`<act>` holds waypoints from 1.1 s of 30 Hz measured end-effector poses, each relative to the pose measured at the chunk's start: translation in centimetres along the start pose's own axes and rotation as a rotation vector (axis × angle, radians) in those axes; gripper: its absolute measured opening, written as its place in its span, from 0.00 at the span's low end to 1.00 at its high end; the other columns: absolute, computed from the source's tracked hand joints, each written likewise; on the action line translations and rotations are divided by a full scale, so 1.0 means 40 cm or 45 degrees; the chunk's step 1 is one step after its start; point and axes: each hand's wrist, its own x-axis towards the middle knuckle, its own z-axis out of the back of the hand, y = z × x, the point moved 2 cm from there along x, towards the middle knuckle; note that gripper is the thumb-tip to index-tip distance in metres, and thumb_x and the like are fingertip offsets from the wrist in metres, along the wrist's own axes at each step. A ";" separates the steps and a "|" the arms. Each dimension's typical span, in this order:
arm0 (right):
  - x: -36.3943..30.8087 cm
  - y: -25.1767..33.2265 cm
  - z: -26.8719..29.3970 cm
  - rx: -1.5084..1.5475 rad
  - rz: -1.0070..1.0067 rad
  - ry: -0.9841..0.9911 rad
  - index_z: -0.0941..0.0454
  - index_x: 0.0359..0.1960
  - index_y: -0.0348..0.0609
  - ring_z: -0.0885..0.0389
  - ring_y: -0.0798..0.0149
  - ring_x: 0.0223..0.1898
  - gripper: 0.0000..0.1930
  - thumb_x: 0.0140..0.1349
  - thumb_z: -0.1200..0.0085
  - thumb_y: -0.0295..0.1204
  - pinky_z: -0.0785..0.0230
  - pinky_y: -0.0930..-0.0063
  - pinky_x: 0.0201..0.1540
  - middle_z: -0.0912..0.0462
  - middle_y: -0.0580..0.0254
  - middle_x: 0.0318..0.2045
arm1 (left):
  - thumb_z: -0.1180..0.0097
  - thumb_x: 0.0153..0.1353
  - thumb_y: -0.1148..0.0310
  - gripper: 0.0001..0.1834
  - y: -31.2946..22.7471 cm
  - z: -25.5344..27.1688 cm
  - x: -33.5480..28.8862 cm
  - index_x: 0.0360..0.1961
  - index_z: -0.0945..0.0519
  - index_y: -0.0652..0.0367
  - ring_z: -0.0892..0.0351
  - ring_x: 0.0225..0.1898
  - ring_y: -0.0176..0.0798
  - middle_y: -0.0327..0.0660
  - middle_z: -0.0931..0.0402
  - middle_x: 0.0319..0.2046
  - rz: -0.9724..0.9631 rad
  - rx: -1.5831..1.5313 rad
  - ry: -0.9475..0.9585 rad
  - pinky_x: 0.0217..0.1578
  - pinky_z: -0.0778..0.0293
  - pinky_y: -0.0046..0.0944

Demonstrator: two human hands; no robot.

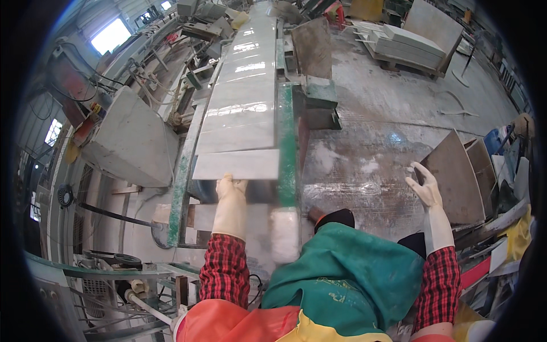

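The left grip (231, 189) grasps the near edge of a white slab (236, 164) just ahead, seemingly not yet clear of the line; more slabs (239, 122) remain beyond. The right grip (426, 187) is empty, spread.

left hand (232, 191): grips white slab (238, 165) at near edge | right hand (426, 191): fingers spread | glossy slabs (238, 130) beyond

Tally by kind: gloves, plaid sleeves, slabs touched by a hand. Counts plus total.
Cream gloves: 2, one each on left hand and right hand
Red-and-black plaid sleeves: 2
White slab touched by the left hand: 1
Total: 5
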 end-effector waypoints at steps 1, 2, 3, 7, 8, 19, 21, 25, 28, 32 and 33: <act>-0.015 -0.064 0.022 0.054 -0.064 -0.060 0.24 0.60 0.36 0.25 0.58 0.62 0.31 0.55 0.29 0.34 0.35 0.67 0.65 0.22 0.48 0.60 | 0.61 0.73 0.77 0.21 0.007 0.011 0.023 0.66 0.39 0.61 0.30 0.63 0.63 0.56 0.35 0.64 0.026 -0.053 0.005 0.57 0.27 0.75; -0.039 -0.113 0.034 0.065 -0.157 -0.080 0.24 0.60 0.35 0.25 0.58 0.62 0.31 0.56 0.29 0.34 0.34 0.67 0.65 0.22 0.47 0.60 | 0.60 0.71 0.80 0.22 0.005 0.039 0.069 0.65 0.38 0.58 0.29 0.61 0.63 0.55 0.35 0.63 0.043 -0.107 0.007 0.55 0.26 0.77; -0.064 -0.156 0.044 0.079 -0.250 -0.102 0.25 0.61 0.35 0.25 0.59 0.62 0.31 0.57 0.29 0.35 0.34 0.67 0.65 0.22 0.47 0.60 | 0.59 0.69 0.83 0.24 0.001 0.062 0.111 0.64 0.38 0.55 0.29 0.60 0.64 0.55 0.35 0.62 0.057 -0.161 0.013 0.53 0.26 0.79; -0.089 -0.190 0.070 0.098 -0.354 -0.230 0.26 0.62 0.35 0.24 0.59 0.61 0.32 0.58 0.30 0.36 0.33 0.68 0.64 0.22 0.45 0.60 | 0.57 0.69 0.82 0.23 -0.011 0.083 0.148 0.64 0.38 0.57 0.29 0.59 0.64 0.55 0.36 0.62 0.042 -0.147 0.050 0.53 0.26 0.79; -0.090 -0.178 0.070 0.122 -0.331 -0.266 0.26 0.62 0.35 0.23 0.60 0.60 0.32 0.58 0.30 0.36 0.33 0.69 0.63 0.22 0.47 0.59 | 0.57 0.68 0.82 0.23 -0.006 0.072 0.139 0.64 0.38 0.58 0.28 0.59 0.64 0.55 0.36 0.62 0.032 -0.126 0.037 0.53 0.26 0.79; -0.081 -0.143 0.040 0.277 -0.308 -0.183 0.26 0.63 0.35 0.22 0.64 0.58 0.31 0.58 0.30 0.33 0.32 0.71 0.62 0.21 0.53 0.58 | 0.56 0.68 0.82 0.23 -0.029 0.093 0.210 0.64 0.36 0.61 0.26 0.57 0.64 0.56 0.33 0.60 0.033 -0.049 0.024 0.50 0.24 0.78; -0.085 -0.143 0.044 0.280 -0.326 -0.191 0.26 0.63 0.35 0.22 0.64 0.58 0.31 0.58 0.30 0.31 0.32 0.71 0.62 0.21 0.53 0.58 | 0.59 0.70 0.78 0.21 -0.016 0.105 0.225 0.64 0.37 0.64 0.26 0.58 0.64 0.56 0.32 0.60 0.029 -0.026 0.017 0.52 0.23 0.75; -0.096 -0.143 0.050 0.279 -0.313 -0.212 0.26 0.63 0.35 0.23 0.64 0.58 0.30 0.59 0.31 0.29 0.32 0.71 0.62 0.20 0.54 0.58 | 0.59 0.69 0.81 0.22 -0.003 0.063 0.193 0.63 0.36 0.62 0.24 0.55 0.63 0.56 0.32 0.59 -0.013 -0.104 0.038 0.49 0.23 0.78; -0.095 -0.131 0.047 0.275 -0.329 -0.200 0.27 0.63 0.34 0.23 0.64 0.58 0.30 0.59 0.31 0.29 0.32 0.71 0.63 0.20 0.54 0.58 | 0.60 0.69 0.81 0.21 -0.013 0.081 0.207 0.63 0.36 0.62 0.24 0.55 0.63 0.56 0.32 0.60 -0.008 -0.095 0.054 0.49 0.23 0.78; -0.094 -0.132 0.046 0.291 -0.332 -0.195 0.27 0.63 0.35 0.23 0.64 0.59 0.30 0.59 0.31 0.30 0.32 0.71 0.63 0.20 0.54 0.58 | 0.61 0.70 0.80 0.21 -0.008 0.066 0.216 0.63 0.36 0.63 0.24 0.55 0.63 0.55 0.32 0.60 -0.010 -0.055 0.013 0.49 0.22 0.77; -0.092 -0.134 0.046 0.287 -0.331 -0.192 0.27 0.63 0.35 0.23 0.64 0.59 0.31 0.59 0.31 0.30 0.32 0.71 0.63 0.20 0.54 0.58 | 0.61 0.70 0.80 0.21 -0.007 0.059 0.209 0.63 0.36 0.63 0.24 0.56 0.63 0.55 0.32 0.60 -0.010 -0.070 0.008 0.49 0.22 0.77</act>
